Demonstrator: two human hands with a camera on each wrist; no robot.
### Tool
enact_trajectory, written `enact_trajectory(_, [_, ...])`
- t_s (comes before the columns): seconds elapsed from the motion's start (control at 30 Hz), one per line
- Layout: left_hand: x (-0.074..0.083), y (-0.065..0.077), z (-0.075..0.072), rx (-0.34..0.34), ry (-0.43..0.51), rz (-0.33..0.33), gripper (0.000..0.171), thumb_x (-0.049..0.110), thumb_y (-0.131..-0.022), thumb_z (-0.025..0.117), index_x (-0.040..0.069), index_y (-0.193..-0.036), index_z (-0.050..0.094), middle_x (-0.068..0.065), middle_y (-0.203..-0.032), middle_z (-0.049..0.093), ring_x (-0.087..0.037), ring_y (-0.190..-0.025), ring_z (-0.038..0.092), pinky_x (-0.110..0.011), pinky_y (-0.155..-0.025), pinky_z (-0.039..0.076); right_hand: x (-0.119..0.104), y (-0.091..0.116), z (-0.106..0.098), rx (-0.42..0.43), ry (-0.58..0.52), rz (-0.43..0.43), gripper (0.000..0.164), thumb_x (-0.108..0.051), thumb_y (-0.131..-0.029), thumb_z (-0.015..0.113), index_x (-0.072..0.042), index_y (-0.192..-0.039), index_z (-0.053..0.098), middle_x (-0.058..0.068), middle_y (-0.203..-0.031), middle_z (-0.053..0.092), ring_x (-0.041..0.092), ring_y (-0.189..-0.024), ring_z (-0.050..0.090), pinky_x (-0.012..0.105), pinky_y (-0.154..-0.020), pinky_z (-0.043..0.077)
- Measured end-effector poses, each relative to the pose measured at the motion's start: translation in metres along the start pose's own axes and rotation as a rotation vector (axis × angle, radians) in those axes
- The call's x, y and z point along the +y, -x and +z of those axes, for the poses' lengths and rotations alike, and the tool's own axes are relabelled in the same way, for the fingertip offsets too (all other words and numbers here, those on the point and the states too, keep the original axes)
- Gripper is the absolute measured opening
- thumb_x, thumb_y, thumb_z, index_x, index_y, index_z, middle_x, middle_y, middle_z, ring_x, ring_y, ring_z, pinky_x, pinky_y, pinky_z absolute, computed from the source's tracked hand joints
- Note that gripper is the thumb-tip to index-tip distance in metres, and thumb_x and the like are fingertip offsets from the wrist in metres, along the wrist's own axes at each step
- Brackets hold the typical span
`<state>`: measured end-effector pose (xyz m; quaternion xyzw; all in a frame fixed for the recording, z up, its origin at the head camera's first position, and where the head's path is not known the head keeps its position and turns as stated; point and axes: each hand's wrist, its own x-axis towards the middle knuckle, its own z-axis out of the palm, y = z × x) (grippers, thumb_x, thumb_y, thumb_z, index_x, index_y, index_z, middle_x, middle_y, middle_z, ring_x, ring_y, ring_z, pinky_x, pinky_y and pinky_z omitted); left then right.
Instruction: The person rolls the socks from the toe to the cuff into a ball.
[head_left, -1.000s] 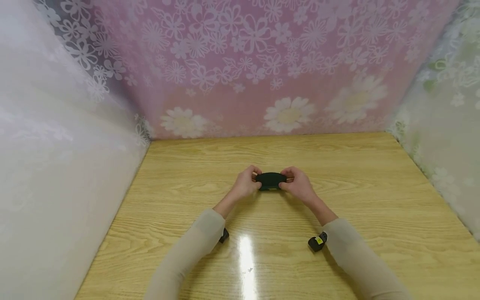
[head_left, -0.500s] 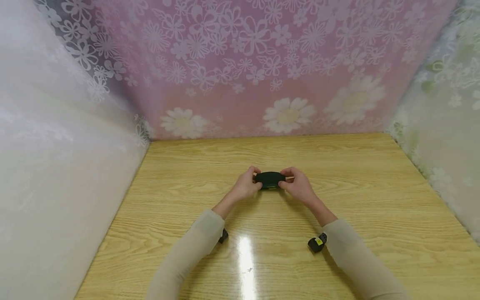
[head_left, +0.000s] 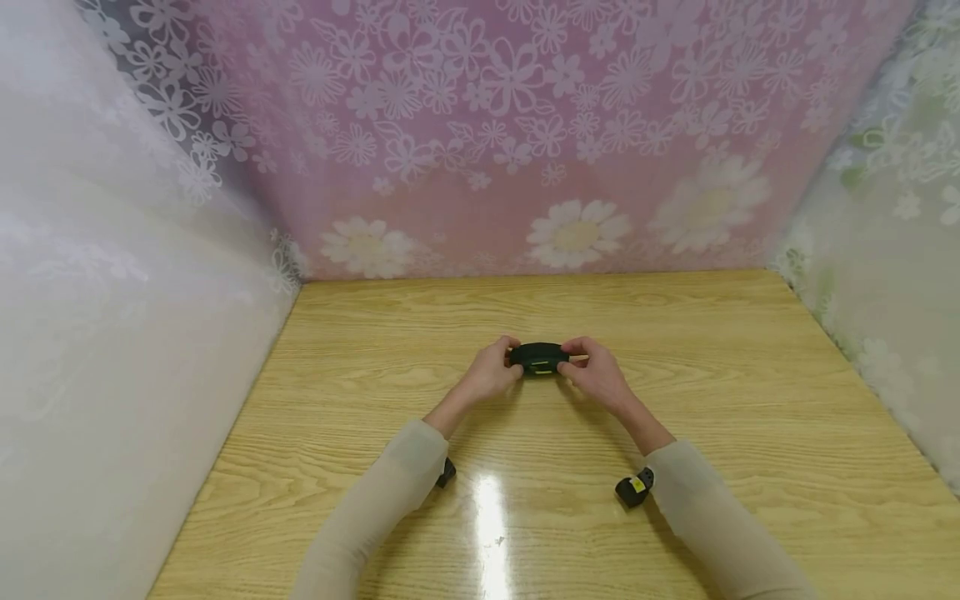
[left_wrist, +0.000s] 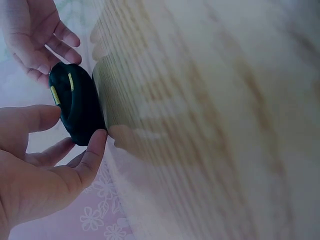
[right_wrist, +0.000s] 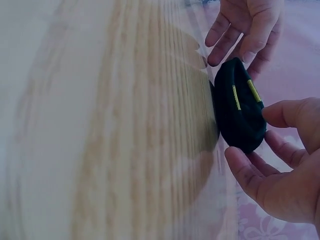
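Note:
A small dark green-black oval pouch [head_left: 538, 358] is held between both hands, just at the table top. Two yellow strips mark the lips of its slightly parted opening, seen best in the right wrist view on the pouch [right_wrist: 235, 125]. My left hand [head_left: 491, 368] pinches one end, thumb on the near side and fingers round the far side. At the other end, my right hand [head_left: 596, 371] grips in the same way. In the left wrist view the pouch [left_wrist: 82, 112] has its underside close to the wood. What is inside cannot be made out.
The wooden table [head_left: 375, 333] reaches back to a pink flowered wall cloth [head_left: 465, 125], with pale flowered cloths at left [head_left: 135, 333] and right [head_left: 885, 292]. Black wrist cameras hang below the cuffs, the right camera [head_left: 633, 487] showing a yellow label.
The pouch has tipped back and its front opening has parted, so the yellow strips show where its smooth dark top was seen before. Both hands stay almost in place.

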<state>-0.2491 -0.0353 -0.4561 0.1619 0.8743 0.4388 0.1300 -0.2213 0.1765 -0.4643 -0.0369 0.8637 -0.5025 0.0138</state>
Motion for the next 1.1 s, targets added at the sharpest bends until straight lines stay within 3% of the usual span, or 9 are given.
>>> enact_trajectory(0.2, [-0.001, 0.001, -0.001, 0.004, 0.049, -0.007, 0.036, 0.02, -0.104, 0.052, 0.005, -0.137, 0.051, -0.019, -0.135, 0.056, -0.029, -0.12, 0.057, -0.042, -0.096, 0.05, -0.001, 0.0, 0.001, 0.006, -0.027, 0.002, 0.031, -0.018, -0.099, 0.062, 0.004, -0.121, 0.058, 0.024, -0.123, 0.058, 0.036, -0.1, 0.065, 0.026, -0.069, 0.054])
enact_trajectory(0.37, [-0.003, 0.001, -0.001, 0.018, 0.046, 0.01, 0.033, 0.014, -0.102, 0.055, 0.003, -0.133, 0.051, -0.019, -0.13, 0.056, -0.029, -0.116, 0.057, -0.042, -0.094, 0.049, -0.002, 0.001, 0.001, 0.005, -0.038, 0.008, 0.032, -0.014, -0.098, 0.063, 0.005, -0.122, 0.057, 0.026, -0.123, 0.056, 0.036, -0.101, 0.065, 0.025, -0.069, 0.054])
enact_trajectory(0.63, [-0.003, 0.0, -0.001, 0.002, 0.059, -0.007, 0.043, 0.015, -0.103, 0.052, 0.001, -0.143, 0.043, -0.02, -0.138, 0.049, -0.031, -0.126, 0.05, -0.046, -0.099, 0.047, -0.002, 0.001, -0.001, 0.008, -0.023, 0.002, 0.038, -0.013, -0.1, 0.058, 0.007, -0.132, 0.053, 0.028, -0.131, 0.054, 0.042, -0.114, 0.061, 0.03, -0.077, 0.055])
enact_trajectory(0.7, [-0.002, 0.001, -0.001, -0.004, 0.061, -0.011, 0.044, 0.015, -0.104, 0.051, 0.001, -0.144, 0.042, -0.021, -0.138, 0.048, -0.03, -0.124, 0.052, -0.045, -0.098, 0.047, -0.001, 0.002, -0.001, 0.005, -0.024, 0.005, 0.038, -0.013, -0.1, 0.057, 0.007, -0.133, 0.052, 0.028, -0.132, 0.053, 0.042, -0.115, 0.06, 0.033, -0.08, 0.056])
enact_trajectory(0.77, [-0.001, 0.002, -0.002, -0.01, 0.05, -0.006, 0.045, 0.016, -0.104, 0.05, 0.001, -0.146, 0.041, -0.023, -0.126, 0.056, -0.029, -0.108, 0.059, -0.042, -0.093, 0.049, -0.001, 0.003, -0.002, 0.003, -0.005, 0.003, 0.04, -0.015, -0.101, 0.056, 0.007, -0.135, 0.052, 0.028, -0.134, 0.052, 0.042, -0.116, 0.059, 0.039, -0.084, 0.056])
enact_trajectory(0.8, [-0.001, 0.003, -0.003, -0.01, 0.042, -0.003, 0.047, 0.018, -0.104, 0.05, 0.001, -0.147, 0.04, -0.024, -0.127, 0.055, -0.029, -0.108, 0.06, -0.042, -0.093, 0.049, -0.001, 0.003, -0.002, 0.004, 0.009, -0.002, 0.041, -0.016, -0.102, 0.056, 0.006, -0.136, 0.051, 0.028, -0.135, 0.052, 0.043, -0.117, 0.058, 0.043, -0.086, 0.055])
enact_trajectory(0.93, [0.001, 0.008, -0.008, -0.016, -0.126, 0.017, 0.061, 0.032, -0.103, 0.053, 0.008, -0.154, 0.031, -0.027, -0.141, 0.045, -0.039, -0.126, 0.049, -0.051, -0.103, 0.043, -0.001, 0.005, -0.002, -0.007, 0.159, -0.093, 0.051, -0.026, -0.104, 0.055, 0.003, -0.145, 0.044, 0.03, -0.145, 0.041, 0.047, -0.128, 0.046, 0.059, -0.1, 0.044])
enact_trajectory(1.0, [0.001, 0.011, -0.012, -0.017, -0.268, 0.041, 0.071, 0.042, -0.101, 0.056, 0.014, -0.158, 0.024, -0.025, -0.158, 0.022, -0.045, -0.143, 0.024, -0.06, -0.112, 0.03, -0.003, 0.006, -0.001, -0.015, 0.284, -0.157, 0.059, -0.032, -0.104, 0.055, 0.0, -0.15, 0.038, 0.032, -0.151, 0.031, 0.052, -0.136, 0.034, 0.067, -0.104, 0.035])
enact_trajectory(1.1, [0.0, 0.018, -0.018, -0.015, -0.482, 0.081, 0.086, 0.053, -0.096, 0.059, 0.021, -0.161, 0.014, -0.023, -0.163, 0.006, -0.046, -0.148, 0.007, -0.064, -0.116, 0.014, -0.008, 0.008, 0.001, -0.037, 0.508, -0.247, 0.071, -0.043, -0.102, 0.053, -0.006, -0.157, 0.027, 0.031, -0.158, 0.016, 0.054, -0.143, 0.016, 0.072, -0.108, 0.023])
